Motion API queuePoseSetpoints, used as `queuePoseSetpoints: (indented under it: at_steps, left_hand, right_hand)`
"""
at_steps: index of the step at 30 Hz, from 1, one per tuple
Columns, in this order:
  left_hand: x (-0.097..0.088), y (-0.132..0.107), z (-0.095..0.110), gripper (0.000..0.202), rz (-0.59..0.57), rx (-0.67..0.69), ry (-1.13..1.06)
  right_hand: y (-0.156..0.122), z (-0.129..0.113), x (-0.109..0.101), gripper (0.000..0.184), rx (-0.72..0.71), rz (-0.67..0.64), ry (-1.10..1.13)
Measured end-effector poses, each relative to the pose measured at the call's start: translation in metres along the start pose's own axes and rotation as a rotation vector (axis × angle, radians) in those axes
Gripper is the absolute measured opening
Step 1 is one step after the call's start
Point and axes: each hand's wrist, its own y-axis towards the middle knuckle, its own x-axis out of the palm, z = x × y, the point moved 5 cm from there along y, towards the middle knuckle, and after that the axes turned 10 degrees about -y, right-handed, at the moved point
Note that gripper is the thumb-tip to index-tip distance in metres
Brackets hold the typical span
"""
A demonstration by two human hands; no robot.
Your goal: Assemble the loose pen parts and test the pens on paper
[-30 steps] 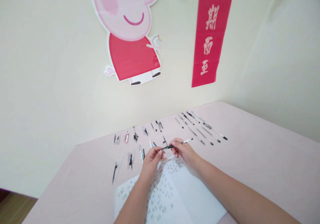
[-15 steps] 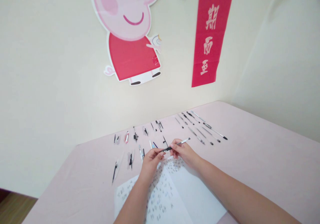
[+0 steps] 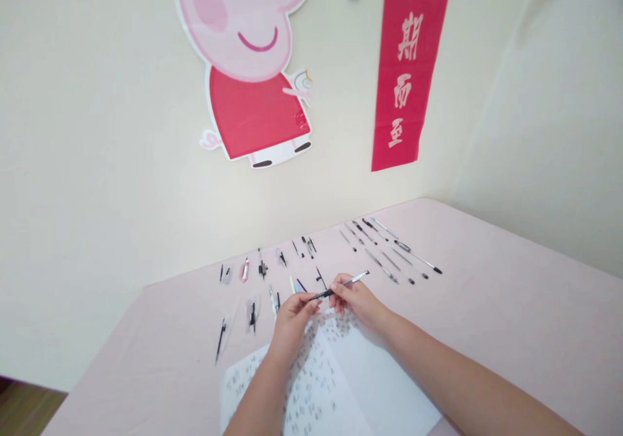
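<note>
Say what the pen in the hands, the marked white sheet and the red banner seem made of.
Pen: probably plastic, black toward one end, paler and glossy toward the other; metal isn't ruled out.
Sheet: likely matte paper, flat and covered partly with small marks.
Banner: perhaps paper or thin cloth, matte; a crease crosses it.

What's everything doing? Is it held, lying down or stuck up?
Pen: held, slanting
Left hand: pinching one end of the pen
Right hand: gripping the pen
Paper: flat, partly written on
Pens at right: lying down
Pen pieces at left: lying down
Red banner: stuck up
Pig picture: stuck up
</note>
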Motion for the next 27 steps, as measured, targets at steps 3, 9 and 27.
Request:
queuePoseSetpoints:
  at_steps: [3,9,27]
  left_hand:
    - [0.0,0.0,0.001,0.021,-0.001,0.01,-0.003]
    - [0.0,0.001,0.002,0.021,0.0,0.029,0.027]
    - [0.004,0.0,0.009,0.02,-0.002,0.048,0.032]
  right_hand:
    - [0.0,0.0,0.001,0.035,0.017,0.004,0.014]
    - [-0.001,-0.001,0.002,0.036,0.033,0.01,0.032]
    - [0.0,0.0,0.004,0.037,0.065,0.018,0.012]
